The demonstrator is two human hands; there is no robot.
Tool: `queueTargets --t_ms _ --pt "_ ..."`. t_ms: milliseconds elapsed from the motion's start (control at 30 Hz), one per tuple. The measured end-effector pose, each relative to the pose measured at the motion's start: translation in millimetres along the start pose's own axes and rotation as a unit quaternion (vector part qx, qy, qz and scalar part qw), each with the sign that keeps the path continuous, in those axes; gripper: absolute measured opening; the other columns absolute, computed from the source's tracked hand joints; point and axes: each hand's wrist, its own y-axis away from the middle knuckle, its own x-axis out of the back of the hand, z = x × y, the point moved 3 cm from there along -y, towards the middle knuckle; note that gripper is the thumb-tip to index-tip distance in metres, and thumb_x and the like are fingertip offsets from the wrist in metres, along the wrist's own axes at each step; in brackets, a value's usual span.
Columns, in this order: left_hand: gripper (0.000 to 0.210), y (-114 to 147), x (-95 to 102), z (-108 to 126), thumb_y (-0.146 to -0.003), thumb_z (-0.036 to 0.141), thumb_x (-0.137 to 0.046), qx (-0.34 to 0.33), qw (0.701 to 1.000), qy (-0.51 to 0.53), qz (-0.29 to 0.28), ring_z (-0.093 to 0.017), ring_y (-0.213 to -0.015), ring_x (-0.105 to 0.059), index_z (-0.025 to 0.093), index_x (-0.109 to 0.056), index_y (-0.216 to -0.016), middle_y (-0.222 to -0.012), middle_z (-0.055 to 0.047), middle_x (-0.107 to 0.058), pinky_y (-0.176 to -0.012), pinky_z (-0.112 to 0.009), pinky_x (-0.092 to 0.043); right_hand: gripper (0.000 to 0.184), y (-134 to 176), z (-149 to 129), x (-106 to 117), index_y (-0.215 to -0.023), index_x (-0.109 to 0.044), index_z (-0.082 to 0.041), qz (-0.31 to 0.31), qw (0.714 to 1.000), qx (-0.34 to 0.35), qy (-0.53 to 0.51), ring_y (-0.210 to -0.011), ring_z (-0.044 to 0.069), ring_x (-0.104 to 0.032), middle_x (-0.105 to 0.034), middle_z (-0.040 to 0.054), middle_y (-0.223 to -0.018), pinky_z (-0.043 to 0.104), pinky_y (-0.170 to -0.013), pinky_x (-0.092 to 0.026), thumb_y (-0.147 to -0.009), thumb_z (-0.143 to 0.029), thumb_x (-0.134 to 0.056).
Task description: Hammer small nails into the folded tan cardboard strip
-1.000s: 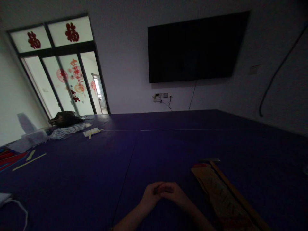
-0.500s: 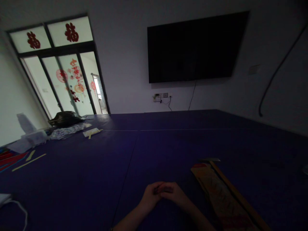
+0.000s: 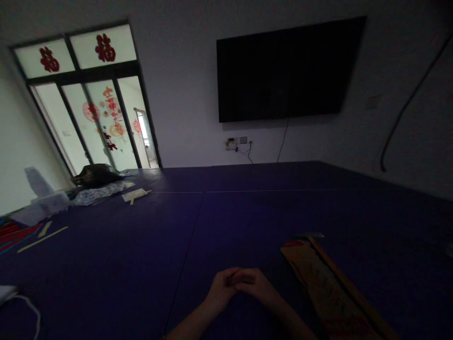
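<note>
At the near middle of the blue-purple tabletop (image 3: 233, 226), my left hand (image 3: 223, 285) and my right hand (image 3: 255, 284) meet in front of me. Their curled fingers are closed and laid together, and no object shows between them. Dim light makes the single fingers hard to make out. Just right of my right hand lies a long orange-yellow printed packet or strip (image 3: 325, 283), apart from the hand. Along its right side runs a wooden stick (image 3: 348, 288), with a thin flat grey piece (image 3: 309, 234) across its far end.
Far left on the table are a dark plastic bag (image 3: 96, 175), patterned sheets (image 3: 102, 192), a small white packet (image 3: 134, 195), a clear container (image 3: 53, 204), yellow strips (image 3: 43, 239) and red material (image 3: 16, 236). A white cord (image 3: 33, 309) lies near left. A television (image 3: 288, 71) hangs ahead.
</note>
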Motion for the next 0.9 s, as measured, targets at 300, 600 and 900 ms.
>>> queueTargets --t_ms 300,600,900 --pt "0.033 -1.1 2.3 -6.0 -0.059 0.02 -0.064 -0.005 1.0 0.006 -0.004 -0.021 -0.089 -0.059 0.013 -0.065 -0.092 -0.094 -0.009 -0.066 -0.085 -0.035 -0.042 0.015 1.3 -4.6 -1.4 -0.074 -0.07 -0.017 0.004 1.0 -0.004 0.004 -0.08 0.023 -0.064 -0.071 0.0063 -0.081 0.037 -0.08 -0.045 -0.063 -0.026 -0.067" --pt "0.033 -1.8 1.5 -5.2 -0.059 0.017 -0.063 -0.01 1.0 0.013 -0.008 -0.021 -0.087 -0.06 0.013 -0.065 -0.092 -0.092 -0.008 -0.067 -0.082 -0.033 -0.042 0.014 0.6 -4.0 -0.9 -0.071 -0.07 -0.017 0.003 1.0 -0.008 0.007 -0.078 0.022 -0.063 -0.07 0.0053 -0.078 0.037 -0.079 -0.045 -0.061 -0.027 -0.067" --pt "0.03 0.7 -0.3 1.2 -0.06 0.017 -0.063 -0.011 1.0 0.007 -0.004 -0.02 -0.087 -0.059 0.013 -0.065 -0.089 -0.092 -0.008 -0.066 -0.082 -0.032 -0.042 0.014 0.4 -2.0 -0.5 -0.071 -0.07 -0.017 0.009 1.0 -0.008 0.008 -0.077 0.022 -0.064 -0.07 0.0054 -0.077 0.036 -0.077 -0.045 -0.061 -0.028 -0.068"
